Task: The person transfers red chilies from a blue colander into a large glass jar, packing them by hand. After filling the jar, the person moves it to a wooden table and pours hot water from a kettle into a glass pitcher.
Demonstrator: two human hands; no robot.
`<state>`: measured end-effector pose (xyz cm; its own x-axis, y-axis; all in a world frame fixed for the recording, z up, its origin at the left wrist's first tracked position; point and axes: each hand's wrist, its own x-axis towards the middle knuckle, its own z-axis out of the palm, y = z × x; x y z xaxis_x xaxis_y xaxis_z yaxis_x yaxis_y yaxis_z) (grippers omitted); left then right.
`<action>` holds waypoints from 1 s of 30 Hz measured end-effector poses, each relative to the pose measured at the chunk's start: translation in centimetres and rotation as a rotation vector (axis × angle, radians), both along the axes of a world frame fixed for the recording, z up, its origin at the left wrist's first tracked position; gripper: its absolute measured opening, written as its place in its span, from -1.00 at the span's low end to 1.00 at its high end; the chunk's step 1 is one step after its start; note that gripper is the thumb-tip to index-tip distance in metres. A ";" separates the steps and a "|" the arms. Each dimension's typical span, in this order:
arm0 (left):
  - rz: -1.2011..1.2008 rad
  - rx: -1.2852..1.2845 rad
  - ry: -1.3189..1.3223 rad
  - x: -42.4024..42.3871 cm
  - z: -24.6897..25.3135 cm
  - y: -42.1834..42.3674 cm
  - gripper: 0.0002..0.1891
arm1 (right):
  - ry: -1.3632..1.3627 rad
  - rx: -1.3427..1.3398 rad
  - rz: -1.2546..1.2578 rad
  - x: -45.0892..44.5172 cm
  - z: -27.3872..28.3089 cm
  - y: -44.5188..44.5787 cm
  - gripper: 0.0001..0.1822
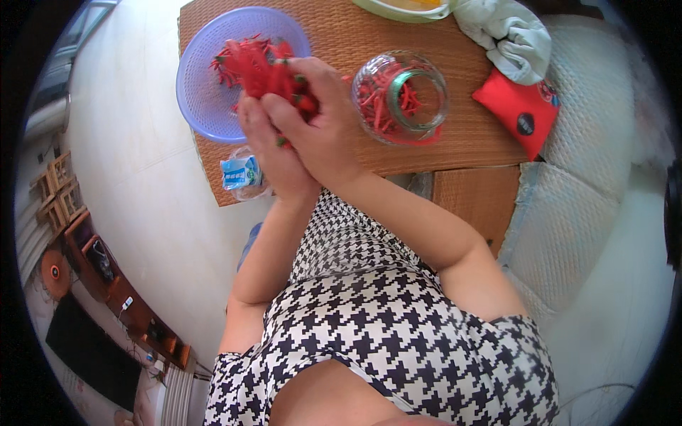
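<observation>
Both hands are cupped together around a bunch of red chili peppers with some green stem ends. My left hand supports the bunch from the left, and my right hand closes over it from the right, wrists pressed together. They are above the right edge of a blue-purple plastic colander, where more red chilies lie. To the right of the hands, a clear glass jar contains many red chilies; its round mouth is uncovered. A blue-and-white packet in clear plastic lies just below the colander.
The table has a brown woven mat. At its right are a red packet bearing writing and a bunched whitish cloth. A pale green basin stands at the far edge. A quilted sofa cover borders the right side.
</observation>
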<state>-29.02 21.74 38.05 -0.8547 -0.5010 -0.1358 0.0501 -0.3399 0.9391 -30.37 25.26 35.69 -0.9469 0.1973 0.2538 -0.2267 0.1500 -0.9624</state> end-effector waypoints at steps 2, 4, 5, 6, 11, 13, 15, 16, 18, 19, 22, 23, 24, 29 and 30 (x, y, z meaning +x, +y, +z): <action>-0.041 -0.014 0.015 3.1 3.1 6.0 -0.58 | 0.043 -0.005 -0.023 2.8 4.0 6.6 -0.58; -0.119 0.088 0.056 4.4 3.3 8.6 -0.57 | 0.135 0.068 -0.038 4.4 5.8 11.3 -0.54; -0.160 0.131 0.078 5.1 3.6 10.2 -0.57 | 0.143 0.070 -0.041 4.7 6.3 12.5 -0.54; -0.200 0.217 0.083 5.0 2.8 10.4 -0.57 | 0.147 0.083 -0.043 4.6 6.2 13.1 -0.55; -0.159 0.230 0.050 4.6 1.5 11.1 -0.56 | 0.074 0.043 -0.028 4.1 5.1 13.7 -0.57; -0.127 0.222 0.038 4.7 1.5 11.8 -0.57 | 0.037 0.018 -0.045 4.1 4.5 13.9 -0.58; -0.100 0.214 0.042 4.6 1.5 12.1 -0.58 | 0.008 -0.031 -0.009 3.9 4.0 14.0 -0.58; -0.089 0.210 0.052 4.5 1.5 12.3 -0.58 | -0.006 -0.057 0.011 3.7 3.8 14.0 -0.58; -0.058 0.163 0.056 4.2 1.3 12.3 -0.58 | 0.024 -0.095 0.035 3.3 3.4 14.0 -0.57; -0.039 0.119 0.051 4.0 1.1 12.4 -0.58 | 0.039 -0.114 0.047 3.1 3.2 13.9 -0.57; -0.014 0.003 0.063 4.1 1.0 12.4 -0.57 | 0.090 -0.162 0.073 2.7 2.3 13.8 -0.55; -0.010 -0.033 0.071 4.3 1.0 12.4 -0.56 | 0.079 -0.155 0.104 2.8 2.3 13.9 -0.55; -0.006 -0.040 0.073 4.3 1.0 12.4 -0.57 | 0.072 -0.148 0.140 2.9 2.8 14.3 -0.54; 0.036 -0.038 0.180 4.3 1.1 11.8 -0.58 | 0.166 -0.037 0.167 2.4 3.5 13.6 -0.52; 0.063 -0.006 0.202 4.6 0.8 11.4 -0.59 | 0.213 0.028 0.159 2.4 3.8 13.2 -0.52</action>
<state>-24.39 33.10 38.85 -0.8313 -0.5545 0.0389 0.2589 -0.3243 0.9098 -27.95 38.41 39.49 -0.8900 0.0406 0.4542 -0.4467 0.1221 -0.8863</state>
